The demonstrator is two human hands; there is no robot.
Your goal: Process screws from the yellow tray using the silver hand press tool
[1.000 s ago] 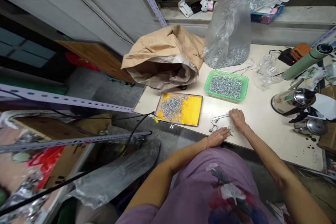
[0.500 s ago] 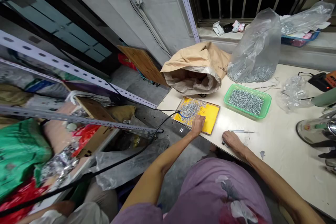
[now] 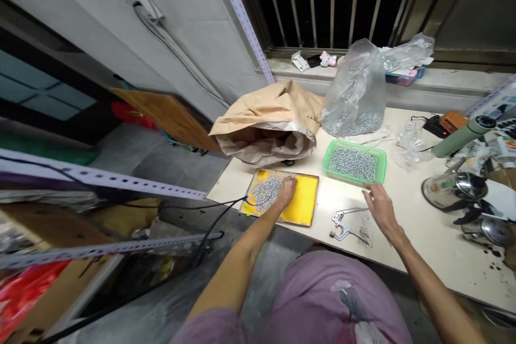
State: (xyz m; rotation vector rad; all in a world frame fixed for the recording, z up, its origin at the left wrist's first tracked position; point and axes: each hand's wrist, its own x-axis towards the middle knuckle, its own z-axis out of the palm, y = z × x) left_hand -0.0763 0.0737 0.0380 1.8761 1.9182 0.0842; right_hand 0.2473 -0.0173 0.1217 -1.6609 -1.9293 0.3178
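My left hand [image 3: 287,191] rests over the shallow yellow tray [image 3: 307,199], at the right edge of a pile of small silvery metal pieces, like screws or pins [image 3: 264,192]. Its fingers are curled down; what they pinch, if anything, is too small to make out. Past the front edge of the green plastic basket [image 3: 327,171], my right hand [image 3: 379,205] hovers with fingers stretched and nothing visible in them. Similar metal pieces [image 3: 352,163] fill that basket. Between my hands, a metal hand tool with slim bent arms [image 3: 341,228] lies on the table.
An open brown paper sack [image 3: 270,118] stands behind the tray. Beside it is a clear plastic bag [image 3: 357,91] of metal pieces. At the right are a green flask [image 3: 459,137] and a steel kettle [image 3: 453,191]. A dark cable [image 3: 217,231] reaches the tray's left edge.
My right hand has let go of the metal hand tool and moved away, toward the green basket. My left hand stays at the pile in the tray. The view has swung right.
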